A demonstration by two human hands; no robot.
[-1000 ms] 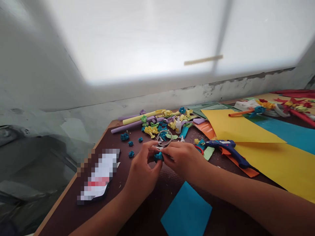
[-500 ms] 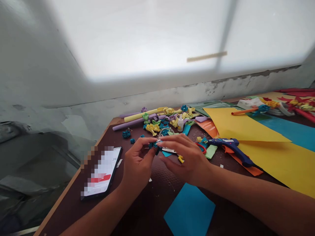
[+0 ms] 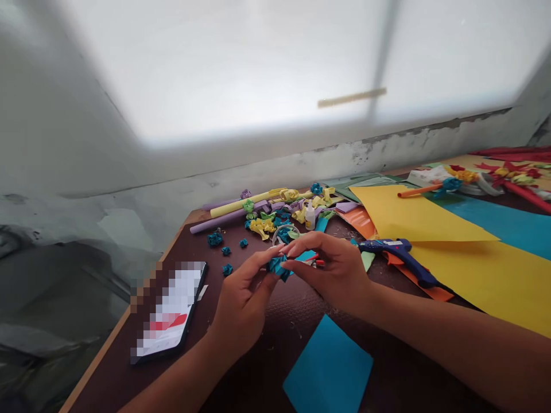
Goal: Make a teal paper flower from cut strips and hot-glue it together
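My left hand and my right hand meet above the dark table. Between their fingertips is a small teal rolled paper piece; both hands pinch it. A strip of teal paper trails from it under my right fingers. Just beyond the hands lies a clear round ring among curled paper bits.
A phone lies at the left. A blue glue gun rests right of my hands on yellow paper. A teal square sheet lies near the front. Coloured paper rolls, small teal rosettes and a glue bottle crowd the back.
The hands have lifted slightly and keep turning the teal piece between the fingertips; the view shifted a little. The red-handled tool is now mostly covered by my right hand.
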